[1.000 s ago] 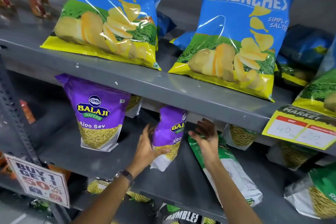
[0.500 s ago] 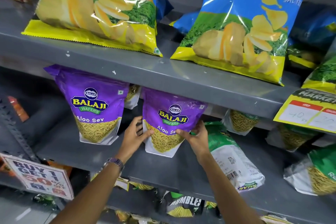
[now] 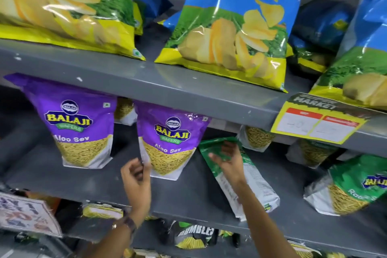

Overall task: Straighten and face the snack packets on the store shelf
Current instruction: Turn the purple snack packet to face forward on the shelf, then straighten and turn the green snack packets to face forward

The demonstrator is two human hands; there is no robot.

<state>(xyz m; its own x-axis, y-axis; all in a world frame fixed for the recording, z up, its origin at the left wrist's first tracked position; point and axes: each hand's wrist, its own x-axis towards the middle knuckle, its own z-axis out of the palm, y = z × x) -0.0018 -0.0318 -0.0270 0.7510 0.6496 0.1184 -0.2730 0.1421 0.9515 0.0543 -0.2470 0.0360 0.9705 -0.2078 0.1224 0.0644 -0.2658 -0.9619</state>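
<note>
Two purple Aloo Sev packets stand upright and face forward on the middle shelf (image 3: pixel 188 197): one at the left (image 3: pixel 77 123), the other (image 3: pixel 169 132) beside it. My left hand (image 3: pixel 136 176) hovers at the second packet's lower left corner with loosely curled fingers, holding nothing. A green packet (image 3: pixel 257 184) lies tilted with its back side showing, just right of the second purple one. My right hand (image 3: pixel 228 157) rests on its top end with fingers spread.
Big blue chips bags (image 3: pixel 230 27) lean on the upper shelf (image 3: pixel 167 90), which carries a yellow price tag (image 3: pixel 318 123). More sev packets sit behind, and another green one (image 3: pixel 351 186) lies at the right. A promo sign (image 3: pixel 25 213) hangs at the lower left.
The second purple packet was turned to face forward and set upright. My left hand drew back from it, and my right hand moved right onto the green packet.
</note>
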